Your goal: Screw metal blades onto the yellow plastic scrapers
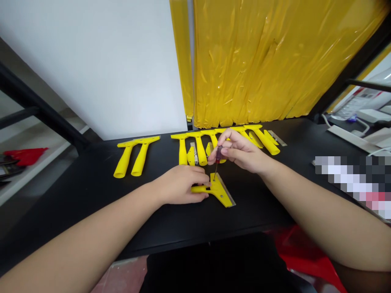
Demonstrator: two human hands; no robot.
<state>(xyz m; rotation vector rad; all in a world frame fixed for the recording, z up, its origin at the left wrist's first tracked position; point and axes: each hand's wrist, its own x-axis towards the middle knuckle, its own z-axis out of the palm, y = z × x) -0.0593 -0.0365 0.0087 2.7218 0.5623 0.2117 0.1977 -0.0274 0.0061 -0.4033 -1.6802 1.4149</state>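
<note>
On the black table lies a yellow scraper (224,196) with a metal blade along its right edge and two screws in its head. My left hand (185,184) is closed round its handle, pressing it to the tabletop. Between the thumb and fingers of my right hand (236,152) is a small screwdriver (218,154) with a dark red handle, held nearly upright. Its tip meets the upper screw (214,180) of the scraper head. Just beyond my hands, several more yellow scraper handles (200,150) lie in a row, partly hidden by my right hand.
Two yellow scrapers (139,158) lie together at the left. Loose yellow head pieces with blades (275,138) lie among and beside the row. A white panel (122,61) and a yellow plastic curtain (259,61) stand behind the black table (159,228). Black metal posts (61,118) flank it.
</note>
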